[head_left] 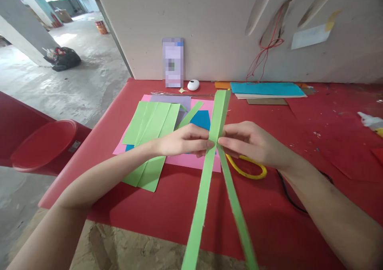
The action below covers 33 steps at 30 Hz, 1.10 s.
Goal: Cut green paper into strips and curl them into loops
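A long green paper strip [220, 112] is held up between my hands, joined at the top and split lengthwise into two narrower tails that spread apart toward me. My left hand [190, 139] pinches its left side just above the split. On the other side my right hand [248, 142] grips the right part between thumb and fingers. Beneath the right hand lies a yellow-handled pair of scissors [251, 175], its blades hidden. Folded green paper sheets [160, 118] rest left of my hands, over a pink sheet [191, 164] and a blue piece [201, 119].
A phone [172, 62] leans on the wall behind the red table [119, 206], beside a white rounded object [193, 85]. Blue sheets [267, 89] are stacked at the back right. A red stool [44, 146] stands at left. A dark cable [289, 196] runs under my right forearm.
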{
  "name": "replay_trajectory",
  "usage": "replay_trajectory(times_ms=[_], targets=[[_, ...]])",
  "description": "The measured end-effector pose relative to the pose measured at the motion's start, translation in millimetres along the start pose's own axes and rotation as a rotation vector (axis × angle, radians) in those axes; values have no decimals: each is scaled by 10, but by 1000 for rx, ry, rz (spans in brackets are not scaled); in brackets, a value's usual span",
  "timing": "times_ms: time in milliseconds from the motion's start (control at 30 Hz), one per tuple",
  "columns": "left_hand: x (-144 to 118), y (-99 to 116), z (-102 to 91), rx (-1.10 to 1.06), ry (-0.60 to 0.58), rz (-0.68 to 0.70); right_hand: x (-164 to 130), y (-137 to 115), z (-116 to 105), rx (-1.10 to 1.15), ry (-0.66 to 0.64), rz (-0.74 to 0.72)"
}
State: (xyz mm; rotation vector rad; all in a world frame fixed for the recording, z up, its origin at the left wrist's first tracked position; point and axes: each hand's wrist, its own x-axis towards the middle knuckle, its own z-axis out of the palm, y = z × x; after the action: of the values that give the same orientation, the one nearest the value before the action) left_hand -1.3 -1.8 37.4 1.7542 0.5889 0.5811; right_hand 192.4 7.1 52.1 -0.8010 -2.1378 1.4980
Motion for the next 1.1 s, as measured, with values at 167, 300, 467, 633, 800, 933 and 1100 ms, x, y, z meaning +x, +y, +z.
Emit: replay_trajectory(times_ms=[167,300,467,633,800,933,1100], targets=[[-6,5,29,36,139,-20,20,37,22,55,30,-5],[-6,11,36,8,161,-18,28,43,33,98,74,-9],[-8,4,15,-55,52,-21,15,34,22,143,-65,0],[-16,-7,1,-74,37,-23,24,17,27,76,64,14],[-8,6,36,-32,120,-24,36,43,41,84,109,-25],[-7,-5,35,-32,106,-3,30,57,44,105,55,-31],[-10,-39,-8,-66,5,-5,24,47,35,81,-58,-13]])
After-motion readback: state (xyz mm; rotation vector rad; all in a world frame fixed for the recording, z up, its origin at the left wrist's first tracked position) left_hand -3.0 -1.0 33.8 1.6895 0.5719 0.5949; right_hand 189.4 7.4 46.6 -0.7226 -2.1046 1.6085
